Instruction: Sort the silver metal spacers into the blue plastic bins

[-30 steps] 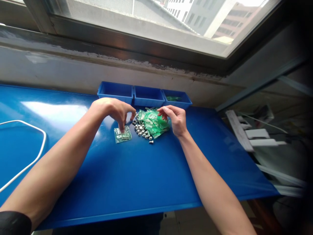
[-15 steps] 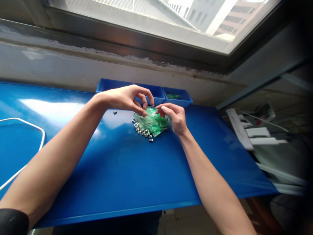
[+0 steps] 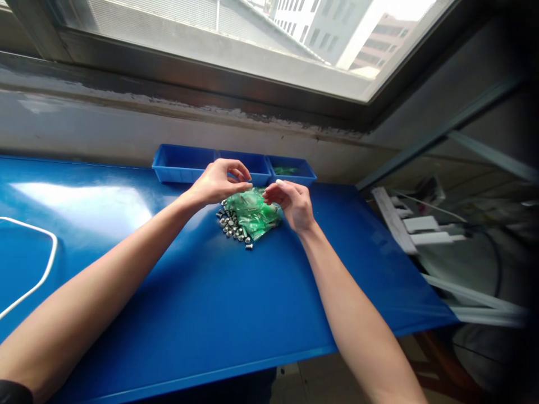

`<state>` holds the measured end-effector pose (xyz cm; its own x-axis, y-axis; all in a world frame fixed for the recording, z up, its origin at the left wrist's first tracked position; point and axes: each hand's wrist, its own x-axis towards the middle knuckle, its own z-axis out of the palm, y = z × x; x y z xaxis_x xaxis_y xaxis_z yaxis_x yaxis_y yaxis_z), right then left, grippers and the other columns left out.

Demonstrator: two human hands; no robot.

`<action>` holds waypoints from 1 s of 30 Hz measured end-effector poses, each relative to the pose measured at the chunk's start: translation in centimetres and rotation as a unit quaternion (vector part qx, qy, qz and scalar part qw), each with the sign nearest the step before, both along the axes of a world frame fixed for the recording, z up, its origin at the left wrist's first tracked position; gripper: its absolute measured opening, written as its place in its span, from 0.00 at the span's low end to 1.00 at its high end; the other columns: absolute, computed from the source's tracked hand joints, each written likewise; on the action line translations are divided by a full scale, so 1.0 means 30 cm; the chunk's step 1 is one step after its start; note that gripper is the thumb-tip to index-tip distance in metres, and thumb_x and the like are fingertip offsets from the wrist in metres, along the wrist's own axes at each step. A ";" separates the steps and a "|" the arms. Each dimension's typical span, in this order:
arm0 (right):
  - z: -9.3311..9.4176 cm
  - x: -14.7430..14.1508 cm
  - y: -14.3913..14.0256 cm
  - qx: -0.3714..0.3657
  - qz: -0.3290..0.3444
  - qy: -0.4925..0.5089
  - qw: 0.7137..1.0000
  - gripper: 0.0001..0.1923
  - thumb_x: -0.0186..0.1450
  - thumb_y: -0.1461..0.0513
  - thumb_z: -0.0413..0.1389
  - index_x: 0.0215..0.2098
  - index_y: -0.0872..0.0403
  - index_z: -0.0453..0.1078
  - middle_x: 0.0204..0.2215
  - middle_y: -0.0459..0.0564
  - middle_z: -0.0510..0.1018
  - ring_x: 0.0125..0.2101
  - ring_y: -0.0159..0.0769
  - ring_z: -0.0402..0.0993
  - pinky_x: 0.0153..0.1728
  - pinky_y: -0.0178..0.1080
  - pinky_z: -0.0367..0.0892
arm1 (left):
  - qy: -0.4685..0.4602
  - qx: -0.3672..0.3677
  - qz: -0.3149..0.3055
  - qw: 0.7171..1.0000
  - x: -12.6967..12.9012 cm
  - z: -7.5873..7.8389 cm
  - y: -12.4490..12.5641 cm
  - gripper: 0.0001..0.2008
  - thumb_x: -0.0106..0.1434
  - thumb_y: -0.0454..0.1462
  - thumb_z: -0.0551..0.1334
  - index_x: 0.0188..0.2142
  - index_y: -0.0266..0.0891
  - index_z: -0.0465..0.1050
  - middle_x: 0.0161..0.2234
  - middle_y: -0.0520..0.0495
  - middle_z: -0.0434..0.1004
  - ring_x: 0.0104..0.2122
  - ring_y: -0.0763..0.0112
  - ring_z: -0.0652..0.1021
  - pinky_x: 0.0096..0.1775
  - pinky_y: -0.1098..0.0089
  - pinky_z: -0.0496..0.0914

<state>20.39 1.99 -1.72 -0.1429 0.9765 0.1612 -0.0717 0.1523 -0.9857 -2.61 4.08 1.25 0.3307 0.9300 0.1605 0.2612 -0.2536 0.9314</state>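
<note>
Surface: blue table top (image 3: 219,303) under a window (image 3: 236,33); buildings outside, grey sill wall behind.
Writing: none readable on bags, bins or table.
Bins: three blue bins (image 3: 183,164) in a row at the far edge, touching side by side, against the wall.
Bin contents: right bin (image 3: 291,171) holds something green, looks like one of the bags; left one looks bare inside; middle one mostly hidden by the hands.
Bags: pile of small green plastic bags (image 3: 252,212) on the table just in front of the bins, between the two hands.
Screws: cluster of small silver screws (image 3: 232,227) on the table, touching the left and near edge of the bag pile.
Left hand: left hand (image 3: 221,182) above the left side of the pile, fingers curled, thumb and fingertips pinched at the top edge of a bag; whether it actually grips the bag is too small to tell.
Right hand: right hand (image 3: 292,202) at the right side of the pile, fingers bent inward, fingertips close together near the bags' upper right corner; contact unclear.
Cable: white cable (image 3: 40,275) looped on the table far left, well apart from the hands.
Right side: white slats and clutter (image 3: 421,230) below the table edge, blurred.
</note>
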 end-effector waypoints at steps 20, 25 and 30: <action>-0.016 0.023 0.016 0.066 0.043 -0.167 0.983 0.21 0.59 0.45 0.71 0.30 0.52 0.72 0.33 0.47 0.81 0.32 0.35 0.72 0.35 0.38 0.66 | 0.062 -0.008 -0.135 0.989 -0.023 0.027 -0.012 0.24 0.53 0.44 0.76 0.48 0.37 0.81 0.39 0.42 0.86 0.37 0.62 0.84 0.37 0.69 0.76; 0.014 0.027 -0.002 0.058 0.058 -0.090 0.993 0.16 0.60 0.49 0.69 0.32 0.50 0.74 0.28 0.43 0.79 0.30 0.35 0.72 0.34 0.38 0.66 | -0.037 -0.042 -0.051 0.997 -0.021 0.029 -0.005 0.24 0.51 0.46 0.77 0.44 0.35 0.81 0.37 0.41 0.86 0.38 0.59 0.84 0.40 0.65 0.77; 0.024 0.018 -0.005 0.039 0.060 -0.042 0.997 0.14 0.62 0.49 0.67 0.32 0.50 0.80 0.31 0.49 0.84 0.34 0.41 0.79 0.40 0.43 0.74 | -0.049 -0.038 0.040 0.997 -0.005 0.029 -0.007 0.24 0.49 0.47 0.78 0.40 0.35 0.79 0.36 0.42 0.86 0.39 0.60 0.83 0.42 0.64 0.77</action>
<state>20.92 1.85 -1.01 -0.2748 0.9365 0.2176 -0.0122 0.2229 -0.9748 -2.76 3.86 2.12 0.2418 0.9632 0.1175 0.1835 -0.1643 0.9692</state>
